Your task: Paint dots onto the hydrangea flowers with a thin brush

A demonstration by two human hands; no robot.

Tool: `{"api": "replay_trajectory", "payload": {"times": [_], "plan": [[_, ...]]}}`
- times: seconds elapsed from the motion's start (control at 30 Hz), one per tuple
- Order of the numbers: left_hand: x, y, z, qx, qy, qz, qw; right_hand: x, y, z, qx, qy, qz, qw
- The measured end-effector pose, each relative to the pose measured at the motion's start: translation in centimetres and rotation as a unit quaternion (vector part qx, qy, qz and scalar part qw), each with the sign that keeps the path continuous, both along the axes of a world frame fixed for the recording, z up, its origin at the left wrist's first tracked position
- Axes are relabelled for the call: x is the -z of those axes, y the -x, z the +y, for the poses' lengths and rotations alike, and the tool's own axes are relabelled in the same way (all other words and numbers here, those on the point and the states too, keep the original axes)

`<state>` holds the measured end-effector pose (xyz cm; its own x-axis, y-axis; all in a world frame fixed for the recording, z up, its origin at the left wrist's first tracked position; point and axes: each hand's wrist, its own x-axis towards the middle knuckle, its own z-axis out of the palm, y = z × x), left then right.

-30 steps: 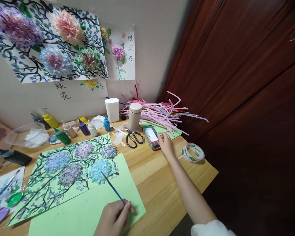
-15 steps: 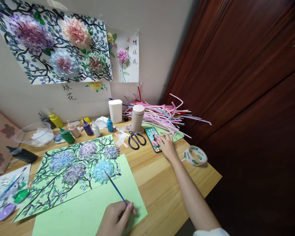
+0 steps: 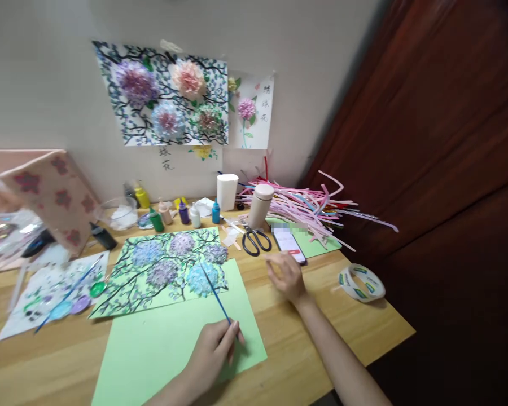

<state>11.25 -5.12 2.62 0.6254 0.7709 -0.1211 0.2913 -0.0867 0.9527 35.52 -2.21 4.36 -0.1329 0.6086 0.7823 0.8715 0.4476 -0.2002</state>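
Observation:
My left hand is closed round a thin blue paintbrush, thumb against the handle. The brush slants up and left, its tip over the light blue flower on a green sheet painted with branches. Whether the tip touches the petals I cannot tell. Just below the phone is my right hand, slightly blurred, fingers bent and apart with nothing between them. The lit phone screen shows a pale page with a red bar. Beneath the painting lies a plain green sheet.
Black-handled scissors, a beige bottle and pink pipe cleaners lie beyond the phone. Tape rests at right. Several paint bottles line the back. A paint-smeared sheet with another brush lies left.
My right hand has drawn back off the phone screen, which has changed from app icons to a pale page. The view has shifted left; my left hand keeps the paintbrush over the light blue flower.

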Motion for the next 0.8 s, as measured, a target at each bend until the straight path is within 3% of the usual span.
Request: {"api": "replay_trajectory", "payload": {"times": [0.17,0.47,0.6,0.7,0.8], "plan": [[-1.3,1.7,-0.3,-0.055,-0.051,-0.032,0.997,-0.8,8.0,-1.9,-0.184,-0.033,-0.172,0.967],[-4.1,9.2,-1.1,-0.028,-0.201,-0.020,0.979,-4.4,15.7,-0.5,-0.302,-0.084,-0.221,0.924],[-3.7,13.0,0.4,0.009,-0.320,0.002,0.947,-6.0,20.5,1.9,-0.332,-0.036,-0.127,0.934],[-2.3,15.3,2.7,0.035,-0.413,0.037,0.909,-7.3,25.9,3.9,-0.333,0.041,0.024,0.942],[-0.6,17.2,5.0,0.031,-0.474,0.073,0.877,-7.6,31.1,6.0,-0.332,0.115,0.134,0.927]]}}
